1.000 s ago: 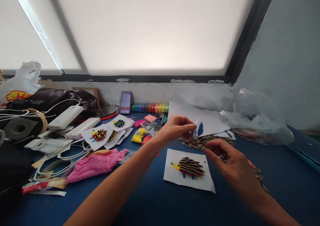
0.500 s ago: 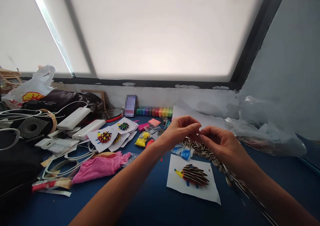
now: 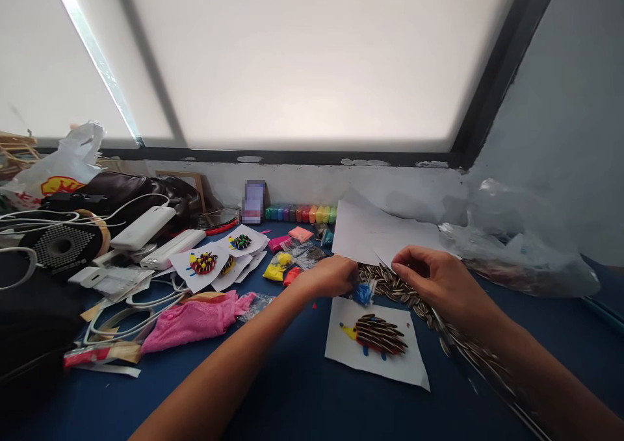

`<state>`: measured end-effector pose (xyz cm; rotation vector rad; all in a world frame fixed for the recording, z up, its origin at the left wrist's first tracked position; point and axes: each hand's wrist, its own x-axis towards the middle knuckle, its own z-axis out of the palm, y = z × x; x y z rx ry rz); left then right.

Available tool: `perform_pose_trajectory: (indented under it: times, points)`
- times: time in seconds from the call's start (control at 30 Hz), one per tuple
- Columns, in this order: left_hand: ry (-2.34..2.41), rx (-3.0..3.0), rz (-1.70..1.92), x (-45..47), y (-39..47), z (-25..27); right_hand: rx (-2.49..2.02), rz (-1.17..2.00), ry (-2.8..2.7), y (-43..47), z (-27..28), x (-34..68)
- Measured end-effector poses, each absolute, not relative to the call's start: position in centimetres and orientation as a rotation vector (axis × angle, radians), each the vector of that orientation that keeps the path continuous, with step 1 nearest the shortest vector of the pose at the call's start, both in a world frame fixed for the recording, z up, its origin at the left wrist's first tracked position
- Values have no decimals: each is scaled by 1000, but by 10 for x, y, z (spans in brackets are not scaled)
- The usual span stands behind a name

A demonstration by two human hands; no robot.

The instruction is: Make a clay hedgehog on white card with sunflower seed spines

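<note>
My left hand [image 3: 336, 276] is closed at the left side of a small plastic packet of blue clay [image 3: 363, 293], its fingertips hidden from me. My right hand [image 3: 431, 275] is pinched above a heap of striped sunflower seeds [image 3: 390, 284]; whatever sits between thumb and forefinger is too small to make out. In front of the hands, a white paper [image 3: 341, 353] carries a hedgehog figure [image 3: 377, 336] with a yellow clay face, blue feet and dark seeds for spines.
Finished hedgehog cards [image 3: 202, 265] lie left of centre, near yellow clay [image 3: 277, 267] and other packets. A pink cloth [image 3: 195, 324], white cables and power banks [image 3: 173, 249] crowd the left. White paper [image 3: 385, 230] and a clear plastic bag [image 3: 526, 265] lie at the back right.
My left hand has parted from the right and come down to the blue clay packet, which now looks partly covered. My right hand stays pinched in nearly the same place.
</note>
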<state>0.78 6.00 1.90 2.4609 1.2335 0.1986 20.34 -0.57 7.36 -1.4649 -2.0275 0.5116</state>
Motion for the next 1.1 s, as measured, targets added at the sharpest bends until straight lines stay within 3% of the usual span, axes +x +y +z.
perform_pose_trajectory:
  times: [0.33, 0.6, 0.8, 1.1]
  points:
    - [1145, 2191, 468, -14, 71, 38, -1558, 486, -2045, 1, 62, 206]
    - [900, 1739, 670, -4, 63, 42, -1431, 800, -1954, 10, 47, 204]
    - [698, 1573, 742, 4, 55, 41, -1381, 867, -1873, 4, 54, 200]
    - [731, 1318, 822, 1, 61, 33, -1510, 693, -1931, -10, 51, 221]
